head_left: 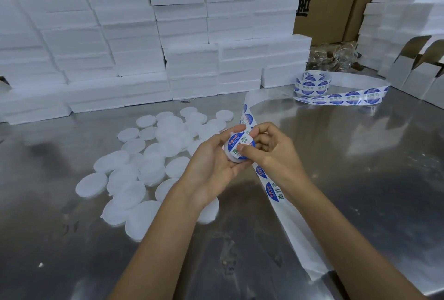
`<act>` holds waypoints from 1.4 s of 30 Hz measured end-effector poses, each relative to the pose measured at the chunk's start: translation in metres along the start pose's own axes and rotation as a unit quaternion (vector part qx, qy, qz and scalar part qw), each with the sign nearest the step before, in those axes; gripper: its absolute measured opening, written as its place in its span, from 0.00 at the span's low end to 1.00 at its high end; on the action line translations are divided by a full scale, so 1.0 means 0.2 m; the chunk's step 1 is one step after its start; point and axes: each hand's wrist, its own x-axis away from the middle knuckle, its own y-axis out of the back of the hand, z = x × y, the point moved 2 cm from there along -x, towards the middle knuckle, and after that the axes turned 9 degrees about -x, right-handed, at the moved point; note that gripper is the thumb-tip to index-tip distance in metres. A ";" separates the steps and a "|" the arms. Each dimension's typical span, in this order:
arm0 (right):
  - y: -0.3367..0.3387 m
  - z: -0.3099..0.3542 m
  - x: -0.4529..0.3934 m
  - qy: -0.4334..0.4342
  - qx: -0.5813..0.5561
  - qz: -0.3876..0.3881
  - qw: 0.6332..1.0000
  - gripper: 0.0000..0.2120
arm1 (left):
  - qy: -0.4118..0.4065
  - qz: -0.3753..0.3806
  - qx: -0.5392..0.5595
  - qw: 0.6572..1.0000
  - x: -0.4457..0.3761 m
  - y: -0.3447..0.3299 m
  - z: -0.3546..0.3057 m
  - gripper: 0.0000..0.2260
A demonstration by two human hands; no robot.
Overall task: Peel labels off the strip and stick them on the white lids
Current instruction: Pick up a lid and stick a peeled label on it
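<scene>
- The label (pixel 240 147) could go on crooked or wrinkled: my right thumb is already pressing its near edge onto the lid (pixel 232 155), and if I smooth it down unevenly a crease or bubble will stay.
- The lid could slip, since it sits only on the curled fingers of my left hand (pixel 216 160), held above the desk (pixel 360 167), and a hard press from the thumb could tip it out.
- The strip (pixel 271 189) runs right under my hands, so my right wrist could drag it, or I could catch the next label by accident.
- Left grip: half closed, fingers cupped around the lid from below and behind, thumb at its upper rim.
- Right grip: my right hand (pixel 269 148) has its fingers loosely curled, the thumb flat on the label, the forefinger at its far edge. It pinches the label against the lid.
- The unlabelled lids (pixel 134 179) lie in a loose heap on the desk to my left, near my left forearm.
</scene>
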 end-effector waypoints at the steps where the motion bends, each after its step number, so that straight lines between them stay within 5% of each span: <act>1: 0.00 0.00 0.00 0.005 0.005 -0.002 1.000 0.12 | -0.001 0.001 0.002 1.000 0.00 0.00 0.00 0.23; 14: 0.00 -0.04 -0.01 0.062 0.055 -0.017 0.996 0.13 | -0.019 0.017 -0.013 1.000 0.00 -0.03 0.01 0.24; 20: 0.01 -0.07 -0.03 0.074 0.087 -0.053 0.992 0.15 | -0.024 0.003 0.005 1.000 -0.01 -0.02 0.01 0.12; 30: 0.01 -0.07 0.02 0.172 0.334 -0.067 0.924 0.28 | -0.018 0.036 0.070 0.997 0.00 -0.04 0.01 0.13; 42: 0.06 -0.09 -0.03 0.196 0.279 -0.048 0.939 0.19 | -0.014 0.055 0.020 0.998 0.00 -0.03 0.03 0.13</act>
